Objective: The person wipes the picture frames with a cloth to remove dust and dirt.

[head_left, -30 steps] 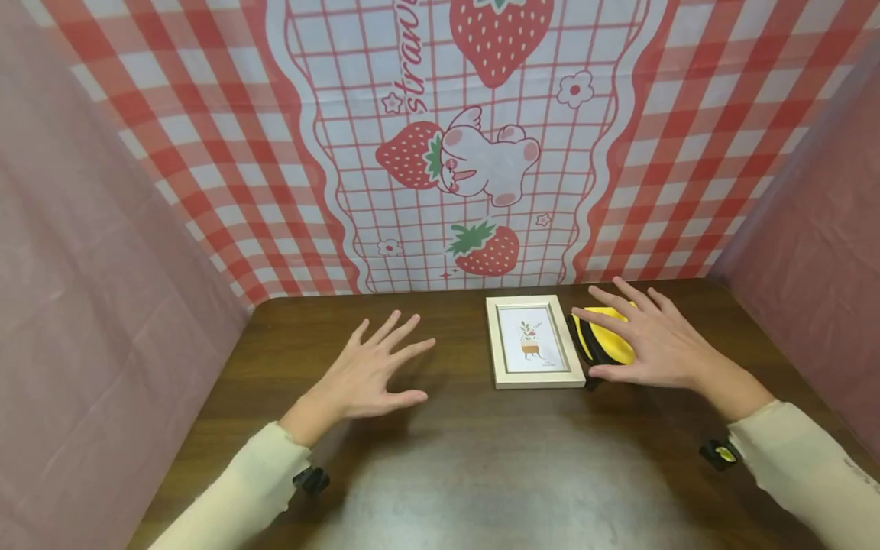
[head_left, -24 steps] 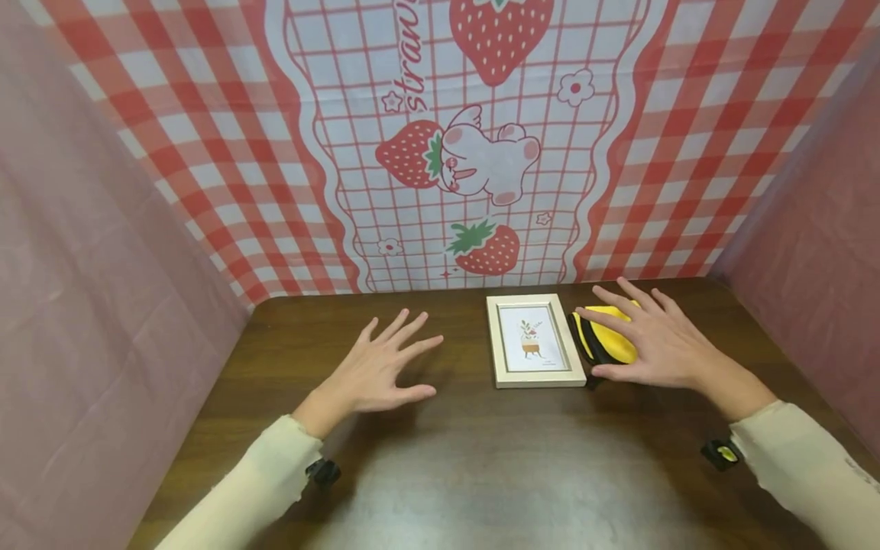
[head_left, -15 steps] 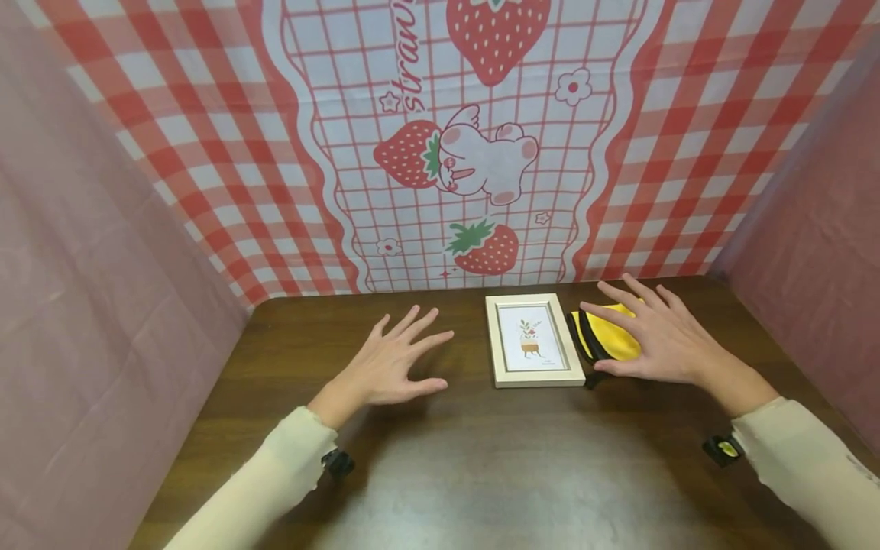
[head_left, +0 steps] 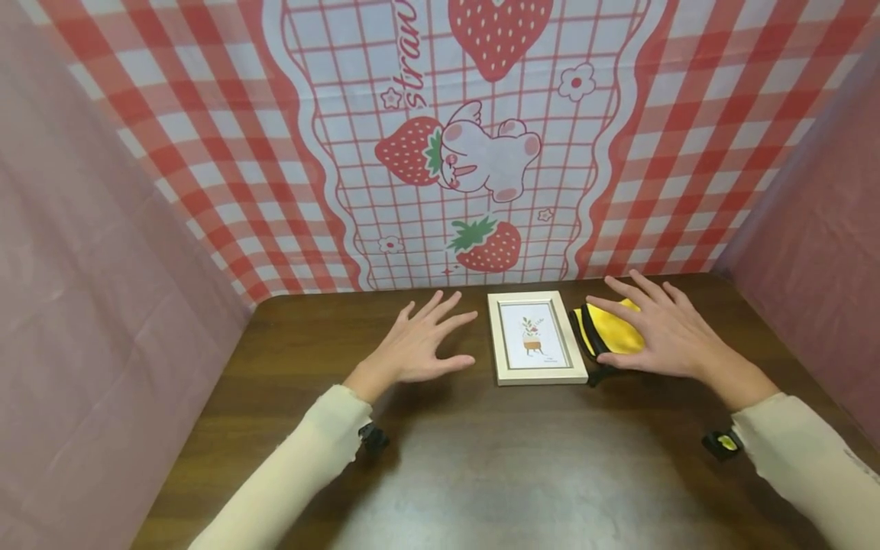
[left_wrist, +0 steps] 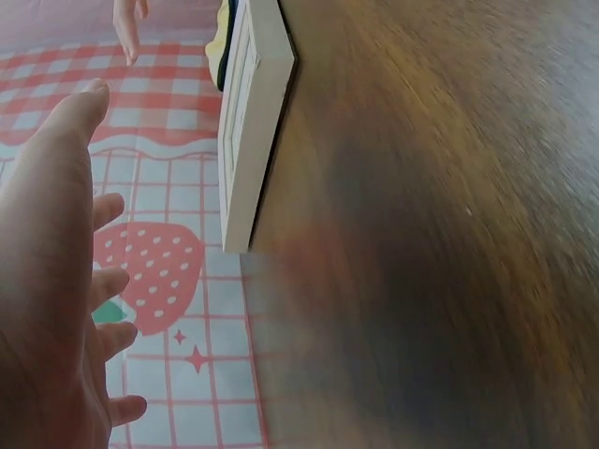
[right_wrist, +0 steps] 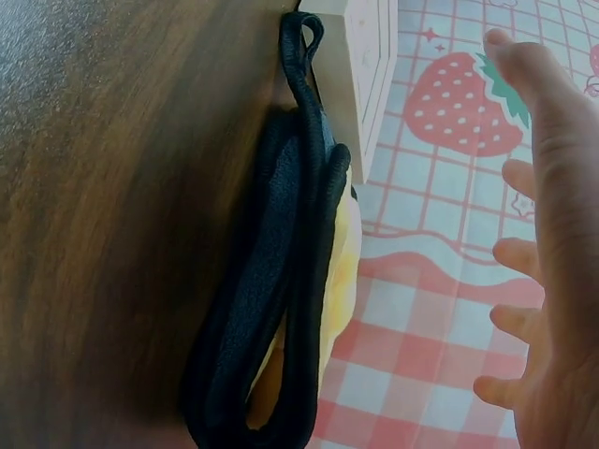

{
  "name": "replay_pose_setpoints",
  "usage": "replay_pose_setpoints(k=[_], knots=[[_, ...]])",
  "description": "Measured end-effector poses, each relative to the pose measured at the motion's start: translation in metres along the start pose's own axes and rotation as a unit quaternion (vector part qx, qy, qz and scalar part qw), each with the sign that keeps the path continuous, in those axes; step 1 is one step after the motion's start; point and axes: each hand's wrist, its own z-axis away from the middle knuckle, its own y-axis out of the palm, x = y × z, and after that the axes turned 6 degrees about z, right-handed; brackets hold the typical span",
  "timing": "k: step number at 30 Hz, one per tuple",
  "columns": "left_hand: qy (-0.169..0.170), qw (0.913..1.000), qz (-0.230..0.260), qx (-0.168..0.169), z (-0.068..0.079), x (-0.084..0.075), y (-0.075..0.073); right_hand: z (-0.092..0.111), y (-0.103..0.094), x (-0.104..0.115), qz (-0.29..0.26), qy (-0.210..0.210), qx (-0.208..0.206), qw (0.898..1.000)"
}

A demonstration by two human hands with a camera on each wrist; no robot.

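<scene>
A cream picture frame (head_left: 505, 378) with a potted-plant print lies face up near the back of the table. Just right of it is a folded yellow cloth item (head_left: 614, 330) with thick black edging; in the right wrist view its black hanging loop (right_wrist: 314, 37) touches or nearly touches the frame. My right hand (head_left: 670, 336) hovers over that item, fingers spread, partly hiding it. To the left of the frame, my left hand (head_left: 421, 344) is held above the table with fingers spread. Neither hand grips anything.
The brown wooden table (head_left: 481, 466) runs back to a red-and-white checked strawberry cloth (head_left: 474, 153) hanging behind it. Pink cloths (head_left: 103, 267) hang at both sides. A small black device (head_left: 374, 439) sits at each wrist.
My left hand has moved right and slightly away from me, closer to the picture frame. My right hand has shifted slightly right and back. The frame and yellow item stay put.
</scene>
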Motion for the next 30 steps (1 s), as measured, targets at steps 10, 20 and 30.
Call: replay_pose_setpoints(k=[10,20,30], knots=[[-0.007,0.9996,0.025,0.01,-0.017,-0.008,0.011,0.003,0.01,-0.008,0.002,0.004,-0.001,1.0],[-0.02,0.9978,0.059,0.022,-0.029,-0.013,0.027,0.003,0.02,-0.014,-0.001,0.017,0.025,1.0],[-0.044,0.9925,0.11,0.029,-0.04,-0.018,0.044,0.005,0.025,-0.016,-0.013,0.023,0.045,0.999]])
